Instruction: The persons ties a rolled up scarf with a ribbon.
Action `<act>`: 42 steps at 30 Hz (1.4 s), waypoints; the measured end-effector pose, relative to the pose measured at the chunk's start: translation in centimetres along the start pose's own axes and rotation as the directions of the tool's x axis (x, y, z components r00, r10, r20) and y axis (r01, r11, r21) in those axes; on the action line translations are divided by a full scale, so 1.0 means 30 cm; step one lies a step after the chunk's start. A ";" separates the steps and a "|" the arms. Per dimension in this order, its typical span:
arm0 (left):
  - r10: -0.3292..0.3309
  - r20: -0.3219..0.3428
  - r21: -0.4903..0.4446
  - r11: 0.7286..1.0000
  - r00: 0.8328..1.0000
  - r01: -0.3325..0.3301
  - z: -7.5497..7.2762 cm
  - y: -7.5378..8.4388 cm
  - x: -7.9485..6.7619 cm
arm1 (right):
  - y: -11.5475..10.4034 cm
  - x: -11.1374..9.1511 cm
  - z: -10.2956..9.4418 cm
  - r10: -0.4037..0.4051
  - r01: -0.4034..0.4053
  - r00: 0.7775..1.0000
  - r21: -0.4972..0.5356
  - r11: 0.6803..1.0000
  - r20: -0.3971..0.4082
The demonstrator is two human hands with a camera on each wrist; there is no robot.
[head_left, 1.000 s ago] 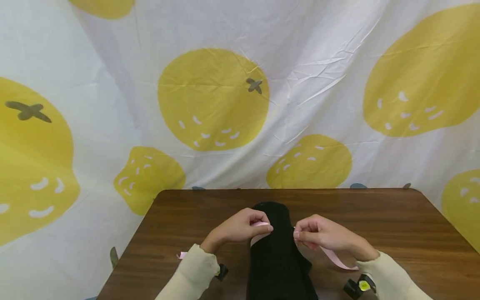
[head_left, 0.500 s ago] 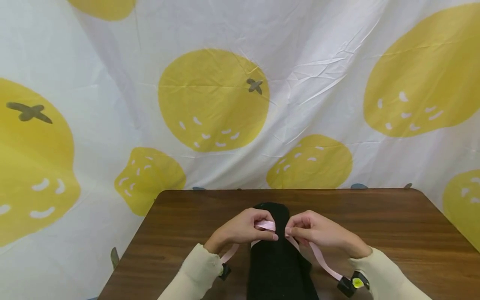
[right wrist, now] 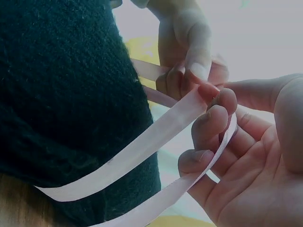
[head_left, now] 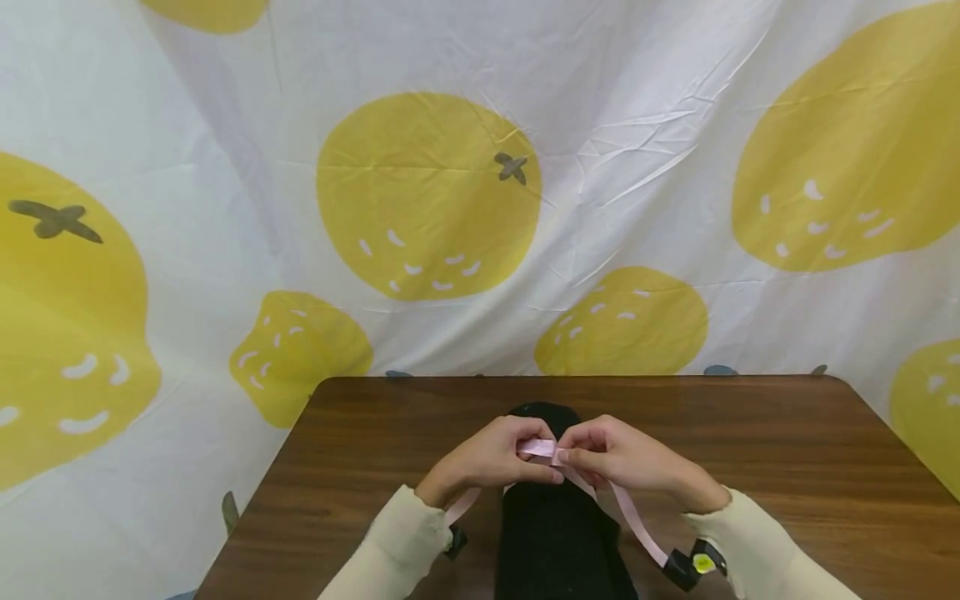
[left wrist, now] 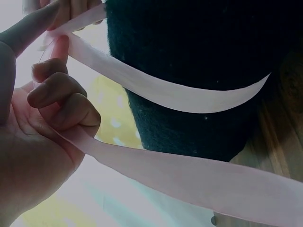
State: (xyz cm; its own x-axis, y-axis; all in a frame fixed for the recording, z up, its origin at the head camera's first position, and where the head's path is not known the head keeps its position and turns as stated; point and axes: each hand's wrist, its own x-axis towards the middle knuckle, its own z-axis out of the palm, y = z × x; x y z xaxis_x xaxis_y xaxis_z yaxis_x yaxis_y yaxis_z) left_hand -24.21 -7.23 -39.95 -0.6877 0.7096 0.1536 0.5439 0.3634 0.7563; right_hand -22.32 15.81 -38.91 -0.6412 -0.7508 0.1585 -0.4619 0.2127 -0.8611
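A black, fuzzy bundle of cloth (head_left: 555, 537) lies lengthwise on the table, its exact kind unclear. Around it runs a pink ribbon (left wrist: 189, 98), whose band shows against the dark cloth in both wrist views. Above the bundle my left hand (head_left: 495, 458) grips the ribbon, with a stretch showing between thumb and fingers. My right hand (head_left: 633, 458) pinches another part of it, fingertips meeting those of the left. Loose ribbon lengths trail from both hands; one (head_left: 637, 525) hangs toward the right wrist. Where the strands meet, fingers partly hide them.
The brown wooden table (head_left: 750, 433) reaches back to a white curtain (head_left: 600, 208) printed with yellow fruit. A small black device (head_left: 693, 565) sits at the right wrist, and another (head_left: 456, 542) at the left.
My right hand has moved left until its fingertips meet the left hand's over the bundle. The left hand has shifted slightly right, and the ribbon strands have come together.
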 end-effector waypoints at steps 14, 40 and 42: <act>0.020 -0.036 0.002 1.000 0.999 -0.020 0.005 0.000 -0.003 | -0.012 0.001 0.008 0.053 -0.054 0.998 -0.009 0.999 -0.020; 0.120 -0.064 -0.053 0.991 0.991 -0.123 -0.017 0.011 -0.018 | 0.011 0.026 0.041 0.116 -0.128 0.975 -0.050 0.991 -0.191; 0.092 -0.074 -0.093 0.991 0.993 -0.099 -0.020 0.010 -0.019 | 0.013 0.030 0.045 0.107 -0.121 0.973 -0.055 0.991 -0.206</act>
State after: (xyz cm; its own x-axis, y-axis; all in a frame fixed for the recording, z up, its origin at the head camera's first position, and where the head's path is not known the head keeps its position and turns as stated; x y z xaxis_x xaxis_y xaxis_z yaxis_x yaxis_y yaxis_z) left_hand -23.94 -7.90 -39.44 -0.6683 0.6932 0.2698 0.5625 0.2336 0.7931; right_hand -22.24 14.37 -39.77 -0.7992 -0.5790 0.1613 -0.4142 0.3360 -0.8459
